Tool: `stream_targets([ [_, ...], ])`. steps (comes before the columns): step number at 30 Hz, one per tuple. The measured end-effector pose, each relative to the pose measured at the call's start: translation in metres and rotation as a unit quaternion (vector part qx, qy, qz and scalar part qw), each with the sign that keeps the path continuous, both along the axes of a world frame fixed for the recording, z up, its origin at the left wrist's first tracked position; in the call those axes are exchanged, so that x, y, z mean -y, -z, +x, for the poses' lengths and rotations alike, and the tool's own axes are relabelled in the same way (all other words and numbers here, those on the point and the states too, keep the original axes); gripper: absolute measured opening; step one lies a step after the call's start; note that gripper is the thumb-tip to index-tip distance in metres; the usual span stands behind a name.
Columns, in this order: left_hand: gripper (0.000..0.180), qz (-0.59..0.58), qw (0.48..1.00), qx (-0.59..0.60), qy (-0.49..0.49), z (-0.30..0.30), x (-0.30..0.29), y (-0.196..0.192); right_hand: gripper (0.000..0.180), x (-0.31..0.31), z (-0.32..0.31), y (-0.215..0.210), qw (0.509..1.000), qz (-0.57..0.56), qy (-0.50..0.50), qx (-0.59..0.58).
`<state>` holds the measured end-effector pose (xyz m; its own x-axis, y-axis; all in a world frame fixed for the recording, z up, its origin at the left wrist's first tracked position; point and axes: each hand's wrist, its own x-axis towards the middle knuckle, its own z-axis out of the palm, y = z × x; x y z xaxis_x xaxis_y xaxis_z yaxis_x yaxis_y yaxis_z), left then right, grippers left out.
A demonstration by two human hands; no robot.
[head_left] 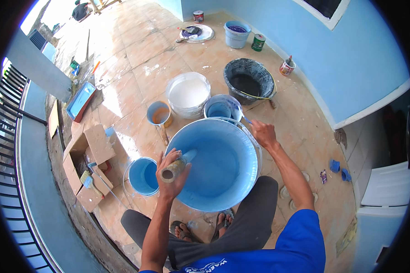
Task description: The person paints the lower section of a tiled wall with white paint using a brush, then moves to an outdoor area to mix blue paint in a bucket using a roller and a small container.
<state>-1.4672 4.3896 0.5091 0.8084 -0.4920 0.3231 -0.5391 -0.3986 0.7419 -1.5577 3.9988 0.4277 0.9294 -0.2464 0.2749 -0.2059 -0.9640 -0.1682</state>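
Observation:
A large bucket (214, 154) with light blue paint inside stands before me, between my knees. My left hand (172, 170) is closed around a hollow bamboo pole (177, 169), tilted over the bucket's left rim. Its far end, coated light blue, reaches over the paint. Just beyond the bucket's right rim, my right hand (263, 134) is closed on a thin blue handle (246, 119). That handle points toward a smaller paint-smeared bucket (218, 109); I cannot make out what it belongs to. A small blue pail (143, 175) sits left of the large bucket.
Beyond stand a white paint bucket (188, 94), a black basin (248, 81), an orange-stained pot (159, 113) and several paint cans by the blue wall (351, 59). At left lie a cardboard box (89, 157) with brushes and a roller tray (81, 102), near a railing (7, 136).

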Motion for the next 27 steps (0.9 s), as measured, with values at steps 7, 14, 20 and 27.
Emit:
stream_targets([
  [7,0.040,-0.100,0.982,-0.158,0.023,0.025,-0.001,0.007,0.019,-0.012,-0.022,-0.038,0.921,0.353,0.138,0.094],
  [14,0.048,-0.080,0.983,-0.087,0.140,0.057,0.002,0.000,0.017,-0.105,-0.095,-0.234,0.923,0.381,0.035,0.026],
  [20,0.049,-0.126,0.979,-0.035,0.154,0.071,0.020,0.013,0.010,-0.178,-0.041,-0.165,0.961,-0.014,-0.184,-0.208],
  [27,0.045,-0.157,0.981,-0.088,0.074,0.070,0.020,0.013,0.011,-0.165,0.029,-0.014,0.860,-0.233,-0.289,-0.349],
])
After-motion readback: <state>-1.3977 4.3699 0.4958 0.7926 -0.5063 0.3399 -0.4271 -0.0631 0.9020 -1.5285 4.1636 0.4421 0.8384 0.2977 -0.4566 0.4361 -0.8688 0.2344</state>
